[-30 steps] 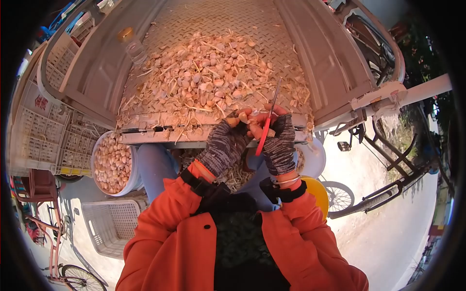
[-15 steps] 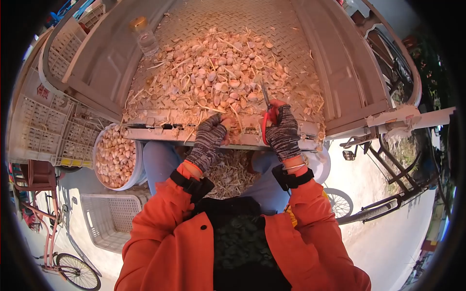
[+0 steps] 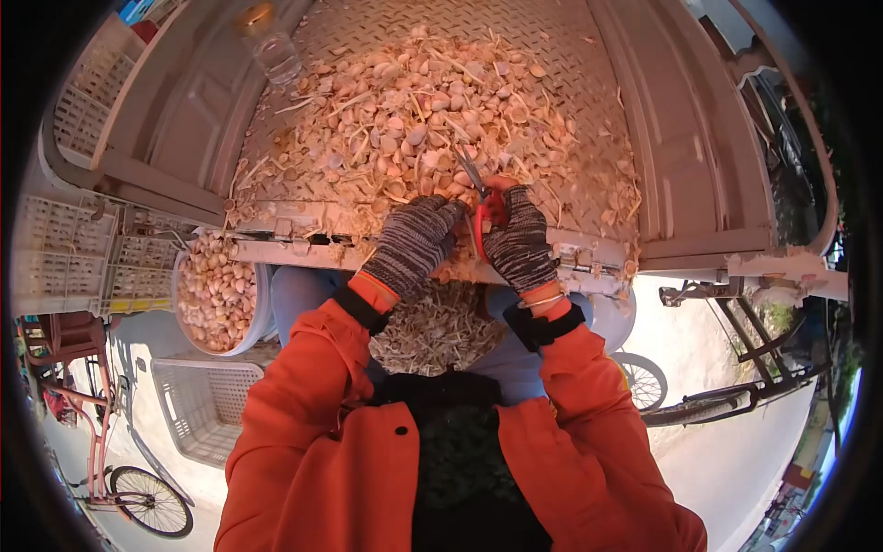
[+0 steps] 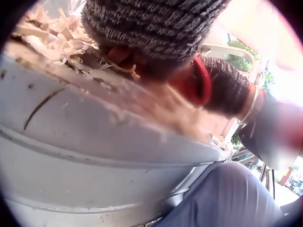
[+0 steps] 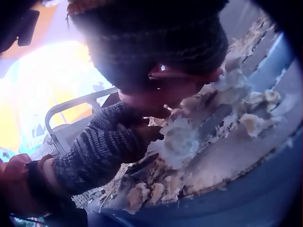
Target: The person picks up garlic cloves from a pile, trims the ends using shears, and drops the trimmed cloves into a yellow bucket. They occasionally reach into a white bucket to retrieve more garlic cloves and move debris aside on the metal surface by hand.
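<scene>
Gripping red-handled scissors (image 3: 478, 207), the right hand (image 3: 517, 241) trims a garlic bulb (image 5: 179, 142) the left hand (image 3: 414, 244) pinches steady above the truck bed (image 3: 276, 248).

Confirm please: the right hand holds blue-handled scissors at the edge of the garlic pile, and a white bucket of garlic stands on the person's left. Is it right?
One detail is wrong: the scissors in the right hand have red handles, as the head view shows. The garlic pile and white bucket are as described.

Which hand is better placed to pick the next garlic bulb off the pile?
Left, probably. The left hand lies at the near edge of the garlic pile and appears to hold no tool, while the right hand grips the red-handled scissors.
</scene>
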### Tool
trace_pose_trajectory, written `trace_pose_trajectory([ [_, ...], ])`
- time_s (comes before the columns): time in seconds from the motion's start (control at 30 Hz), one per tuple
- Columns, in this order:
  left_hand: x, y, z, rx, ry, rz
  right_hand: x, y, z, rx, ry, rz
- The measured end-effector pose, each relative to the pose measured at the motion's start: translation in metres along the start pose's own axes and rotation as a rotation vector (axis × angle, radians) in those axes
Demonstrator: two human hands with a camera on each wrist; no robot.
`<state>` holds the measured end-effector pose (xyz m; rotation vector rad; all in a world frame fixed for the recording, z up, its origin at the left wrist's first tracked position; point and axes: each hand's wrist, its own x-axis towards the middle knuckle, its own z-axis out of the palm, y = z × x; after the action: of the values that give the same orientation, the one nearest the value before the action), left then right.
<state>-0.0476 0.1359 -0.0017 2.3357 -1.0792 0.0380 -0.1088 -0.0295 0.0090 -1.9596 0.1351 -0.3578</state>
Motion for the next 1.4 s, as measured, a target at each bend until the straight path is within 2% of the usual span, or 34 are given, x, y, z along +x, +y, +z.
trace_pose_trajectory([
  [0.03, 0.003, -0.002, 0.000, 0.034, -0.074, 0.005, 0.002, 0.003, 0.000, -0.005, -0.005, -0.005],
  [0.1, -0.001, -0.016, 0.008, 0.069, -0.038, 0.031, 0.008, 0.016, -0.003, 0.009, 0.016, -0.002],
  [0.13, -0.006, -0.023, 0.010, 0.033, 0.112, 0.142, 0.010, 0.021, -0.004, 0.128, 0.026, -0.007],
  [0.17, -0.012, -0.029, 0.012, -0.005, 0.258, 0.255, 0.010, 0.026, -0.005, 0.128, 0.026, -0.003],
  [0.23, -0.024, -0.038, 0.018, -0.030, 0.282, 0.266, 0.008, 0.016, -0.009, 0.006, 0.008, -0.084],
  [0.3, -0.031, -0.040, 0.022, -0.053, 0.322, 0.274, 0.007, 0.004, -0.013, -0.074, -0.039, -0.040],
  [0.4, -0.040, -0.032, 0.014, -0.106, 0.261, 0.223, 0.007, -0.003, 0.001, -0.142, -0.068, -0.046],
  [0.43, -0.038, -0.029, 0.011, -0.101, 0.264, 0.220, 0.009, 0.001, 0.007, -0.174, -0.063, -0.120],
  [0.5, -0.035, -0.022, 0.009, -0.116, 0.253, 0.068, 0.006, 0.006, 0.014, -0.208, -0.058, -0.192],
  [0.53, -0.036, -0.019, 0.009, -0.116, 0.259, 0.066, 0.005, 0.006, 0.015, -0.348, -0.092, -0.184],
  [0.57, -0.037, -0.015, 0.008, -0.477, 0.174, -0.187, 0.005, 0.008, 0.015, -0.489, -0.125, -0.182],
  [0.6, -0.037, -0.012, 0.007, -0.835, 0.081, -0.438, 0.006, 0.006, 0.015, -0.480, -0.125, -0.207],
  [0.63, -0.038, -0.008, 0.007, -0.834, 0.086, -0.438, 0.005, 0.005, 0.014, -0.479, -0.126, -0.213],
  [0.7, -0.039, 0.005, 0.008, -1.223, 0.144, -0.593, -0.001, -0.002, 0.010, -0.105, -0.043, 0.043],
  [0.73, -0.037, 0.012, 0.001, -1.383, 0.111, -0.619, -0.002, -0.002, 0.008, -0.072, 0.039, -0.037],
  [0.77, -0.036, 0.016, 0.001, -1.384, 0.111, -0.609, -0.006, -0.008, 0.003, -0.076, 0.045, -0.044],
  [0.83, -0.029, 0.027, 0.000, -1.278, 0.135, -0.480, -0.013, -0.043, -0.005, 0.462, 0.048, 0.428],
  [0.9, -0.026, 0.036, 0.001, -1.336, 0.117, -0.395, -0.025, -0.044, -0.009, 0.536, 0.053, 0.398],
  [0.97, -0.030, 0.048, -0.002, -1.174, 0.139, -0.265, -0.039, -0.045, -0.008, 0.842, 0.072, 0.357],
  [1.03, -0.032, 0.059, -0.003, -1.184, 0.200, -0.268, -0.051, -0.049, -0.005, 0.937, 0.101, 0.373],
  [1.1, -0.040, 0.072, -0.011, -1.357, 0.109, -0.344, -0.063, -0.053, -0.005, 0.964, 0.046, 0.389],
  [1.13, -0.047, 0.074, -0.005, -1.421, 0.097, -0.384, -0.071, -0.072, -0.006, 0.929, 0.056, 0.310],
  [1.17, -0.053, 0.073, 0.001, -1.412, 0.094, -0.384, -0.076, -0.064, -0.008, 0.938, 0.057, 0.308],
  [1.23, -0.062, 0.071, 0.002, -1.790, 0.135, -0.453, -0.088, -0.036, -0.020, 0.182, 0.023, 0.018],
  [1.27, -0.066, 0.068, -0.005, -1.684, 0.118, -0.417, -0.096, -0.030, -0.031, 0.005, 0.062, -0.009],
  [1.3, -0.067, 0.065, -0.015, -1.675, 0.121, -0.418, -0.102, -0.035, -0.043, 0.014, 0.060, -0.012],
  [1.37, -0.070, 0.063, -0.028, -1.496, -0.059, -0.370, -0.114, -0.054, -0.067, -0.150, -0.108, -0.092],
  [1.4, -0.071, 0.067, -0.032, -1.266, -0.027, -0.342, -0.117, -0.057, -0.073, -0.179, -0.091, -0.204],
])
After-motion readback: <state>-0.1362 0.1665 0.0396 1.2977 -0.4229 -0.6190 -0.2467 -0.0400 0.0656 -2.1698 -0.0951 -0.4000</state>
